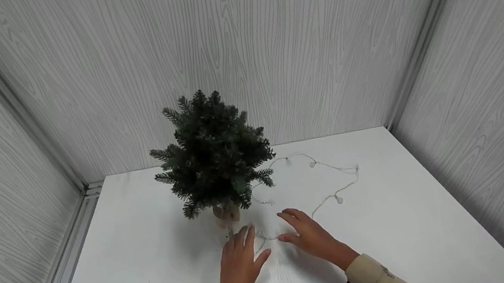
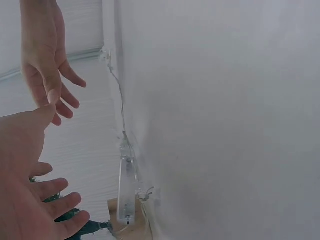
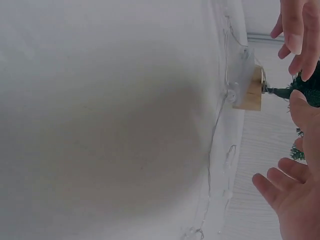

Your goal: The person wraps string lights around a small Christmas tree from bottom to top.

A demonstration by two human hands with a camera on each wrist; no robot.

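tree (image 1: 214,151) upright on counter (image 1: 406,243), left of middle, wooden base (image 1: 219,218) under it. clear box (image 2: 126,190) right in front of base, near left fingertips. string lights (image 1: 339,200) loop across counter right of tree, one stretch between the hands. left hand (image 1: 240,266): grip apart, thumb out. right hand (image 1: 312,237): grip apart, thumb by string lights, contact can't tell.

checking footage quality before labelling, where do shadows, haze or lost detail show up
Head view: the bushy dark green artificial tree is nearly black in the middle, and soft shadows fall on the flat white tabletop; left wrist view: hazy, the oblong clear plastic box washed out; right wrist view: a broad blurry shadow darkens the tabletop.
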